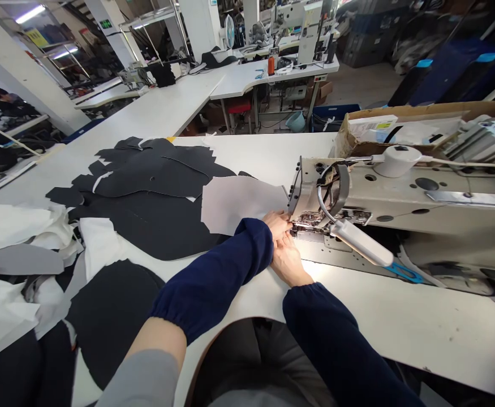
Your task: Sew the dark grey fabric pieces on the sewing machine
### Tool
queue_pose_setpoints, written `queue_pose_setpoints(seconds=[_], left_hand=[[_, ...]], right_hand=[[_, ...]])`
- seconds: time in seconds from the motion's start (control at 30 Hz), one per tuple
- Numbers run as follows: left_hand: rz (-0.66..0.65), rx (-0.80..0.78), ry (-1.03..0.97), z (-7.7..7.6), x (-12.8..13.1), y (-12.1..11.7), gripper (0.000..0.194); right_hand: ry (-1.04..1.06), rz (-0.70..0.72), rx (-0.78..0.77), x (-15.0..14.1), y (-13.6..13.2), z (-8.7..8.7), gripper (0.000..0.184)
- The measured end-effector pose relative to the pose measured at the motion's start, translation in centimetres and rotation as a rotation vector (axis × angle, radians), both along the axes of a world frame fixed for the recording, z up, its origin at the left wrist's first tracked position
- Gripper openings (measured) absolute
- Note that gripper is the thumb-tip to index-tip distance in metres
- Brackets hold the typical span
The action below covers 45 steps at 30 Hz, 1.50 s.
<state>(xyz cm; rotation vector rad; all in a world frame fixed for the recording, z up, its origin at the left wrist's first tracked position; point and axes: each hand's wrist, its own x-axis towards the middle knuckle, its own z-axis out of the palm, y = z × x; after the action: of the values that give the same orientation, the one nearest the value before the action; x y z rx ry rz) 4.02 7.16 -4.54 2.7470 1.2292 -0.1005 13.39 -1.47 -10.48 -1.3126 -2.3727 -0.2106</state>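
A pale grey fabric piece (239, 200) lies flat, its right end reaching the needle area of a sewing machine (315, 220). My left hand (278, 224) is closed at the piece's right front edge, fingers pressed together close to the presser foot. Just in front of it, my right hand (290, 261) is closed too, its fingertips meeting the left fingers at the same edge. The exact pinch is hidden by the hands. A lit white lamp (364, 243) on a flexible neck shines on the stitching spot. Dark blue sleeves cover both forearms.
Large black cut pieces (154, 220) lie stacked left of the grey piece. White and grey pieces (26, 254) are heaped farther left. Behind the machine stands a cardboard box (344, 135). Another sewing table (272, 76) is at the back; a person (12, 104) sits far left.
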Motion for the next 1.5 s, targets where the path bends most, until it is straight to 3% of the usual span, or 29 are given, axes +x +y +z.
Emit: queue_pose_setpoints(seconds=[0.17,0.3,0.47,0.63,0.77,0.9,0.97,1.07,1.13,1.2,1.23,1.27,1.4,1.47,1.5], left_hand=[[-0.06,0.016,0.036,0.6,-0.5,-0.6,0.026],[0.104,0.053,0.004,0.6,-1.2,-2.4,0.032],[0.327,0.051,-0.003,0.3,-2.1,-4.6,0.039],[0.397,0.055,-0.008,0.8,-3.2,-5.5,0.038],[0.337,0.032,0.007,1.8,-3.9,-5.6,0.036],[0.315,-0.02,0.081,3.3,-4.1,-6.4,0.033],[0.274,-0.065,0.134,4.2,-4.2,-8.9,0.029],[0.058,-0.103,0.117,5.5,-4.9,-15.6,0.03],[-0.164,-0.138,-0.008,6.0,-6.2,-19.8,0.042],[-0.299,-0.188,-0.157,6.0,-8.6,-21.7,0.053],[-0.275,-0.189,-0.2,5.7,-10.2,-21.6,0.055],[-0.171,-0.162,-0.208,5.3,-12.0,-20.8,0.057],[0.611,0.012,0.029,3.0,-18.9,-16.0,0.071],[0.76,-0.066,0.108,2.0,-20.7,-15.4,0.085],[0.746,-0.141,0.101,1.5,-20.9,-15.9,0.09]], right_hand=[[0.114,0.012,-0.027,1.1,-1.1,1.4,0.031],[0.264,0.03,-0.047,3.5,-4.1,1.8,0.029],[0.298,0.021,-0.064,7.1,-7.0,1.2,0.026],[0.402,0.041,-0.115,7.5,-7.7,1.4,0.027],[0.669,-0.094,-0.336,6.6,-9.1,2.2,0.036],[1.228,-0.308,-0.717,6.9,-11.4,4.0,0.054],[1.51,-0.367,-0.95,7.5,-12.6,5.1,0.058],[1.71,-0.393,-1.211,8.5,-14.6,6.5,0.055],[1.74,-0.439,-1.248,9.2,-16.1,6.9,0.053],[1.724,-0.522,-1.223,9.8,-17.7,6.6,0.051],[1.715,-0.559,-1.198,10.1,-18.5,6.3,0.049],[1.707,-0.587,-1.173,10.5,-19.3,5.8,0.048],[1.706,-0.625,-1.0,12.5,-22.2,4.0,0.046],[1.684,-0.645,-0.844,13.5,-23.9,3.6,0.046],[1.653,-0.653,-0.746,14.1,-24.9,3.7,0.047]])
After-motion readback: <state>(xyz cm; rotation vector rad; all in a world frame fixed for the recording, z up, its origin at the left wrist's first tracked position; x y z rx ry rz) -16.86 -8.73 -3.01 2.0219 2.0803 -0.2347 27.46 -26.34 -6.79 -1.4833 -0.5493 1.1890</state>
